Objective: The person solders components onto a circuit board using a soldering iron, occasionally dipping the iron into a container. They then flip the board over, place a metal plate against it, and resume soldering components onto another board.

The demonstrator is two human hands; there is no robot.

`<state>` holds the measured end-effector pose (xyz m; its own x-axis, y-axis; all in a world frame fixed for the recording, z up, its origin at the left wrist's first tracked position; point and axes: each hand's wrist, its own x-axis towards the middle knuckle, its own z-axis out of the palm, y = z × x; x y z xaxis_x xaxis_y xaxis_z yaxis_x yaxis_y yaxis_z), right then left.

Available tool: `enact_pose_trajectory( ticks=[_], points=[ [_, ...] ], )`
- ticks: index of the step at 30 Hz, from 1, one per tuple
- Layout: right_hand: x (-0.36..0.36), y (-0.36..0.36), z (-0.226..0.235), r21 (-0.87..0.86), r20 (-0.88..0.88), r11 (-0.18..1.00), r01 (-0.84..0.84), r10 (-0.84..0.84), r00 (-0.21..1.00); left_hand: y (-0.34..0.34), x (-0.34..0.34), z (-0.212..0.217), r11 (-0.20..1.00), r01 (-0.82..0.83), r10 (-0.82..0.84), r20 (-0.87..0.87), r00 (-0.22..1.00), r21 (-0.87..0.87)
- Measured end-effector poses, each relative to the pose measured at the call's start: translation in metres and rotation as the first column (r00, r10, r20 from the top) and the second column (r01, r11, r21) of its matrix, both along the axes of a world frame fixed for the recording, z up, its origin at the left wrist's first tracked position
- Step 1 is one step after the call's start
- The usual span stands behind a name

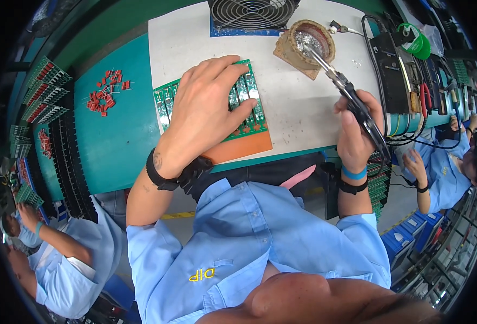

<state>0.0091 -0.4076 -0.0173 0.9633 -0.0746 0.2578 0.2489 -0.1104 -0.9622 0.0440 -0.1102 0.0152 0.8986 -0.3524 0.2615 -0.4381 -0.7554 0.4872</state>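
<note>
The left head-worn fisheye looks steeply down from close above — shirt front (238,227) at six o'clock, bench (303,116) toward twelve, left hand (203,97) near eleven, right hand (352,137) between two and three — bending edges toward its rim.

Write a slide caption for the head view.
Left hand rests on green circuit board; right hand holds black tool, tip at round pot.

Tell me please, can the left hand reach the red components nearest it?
Probably yes: the left hand is on the circuit board, and nothing tall stands between it and those red components.
</note>
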Motion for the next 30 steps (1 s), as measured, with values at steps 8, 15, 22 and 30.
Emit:
enact_pose_trajectory(
  ticks=[8,15,22,30],
  points=[
    [-0.023,0.011,0.018,-0.035,-0.063,0.973,-0.227,0.225,0.972,0.002,-0.005,0.006,0.994,-0.036,0.029,0.073,0.997,0.099],
    [-0.018,0.026,0.024,-0.073,-0.135,0.963,-0.259,0.248,0.959,0.011,-0.007,0.004,0.996,-0.028,0.029,-0.003,1.0,0.082],
    [-0.013,0.027,0.02,-0.076,-0.182,0.966,-0.246,0.229,0.956,0.01,-0.008,0.004,0.994,-0.053,0.054,-0.016,0.998,0.095],
    [-0.012,0.027,0.027,-0.132,-0.204,0.953,-0.274,0.245,0.948,0.01,-0.008,0.003,0.993,-0.062,0.063,-0.01,0.998,0.097]
  ],
)
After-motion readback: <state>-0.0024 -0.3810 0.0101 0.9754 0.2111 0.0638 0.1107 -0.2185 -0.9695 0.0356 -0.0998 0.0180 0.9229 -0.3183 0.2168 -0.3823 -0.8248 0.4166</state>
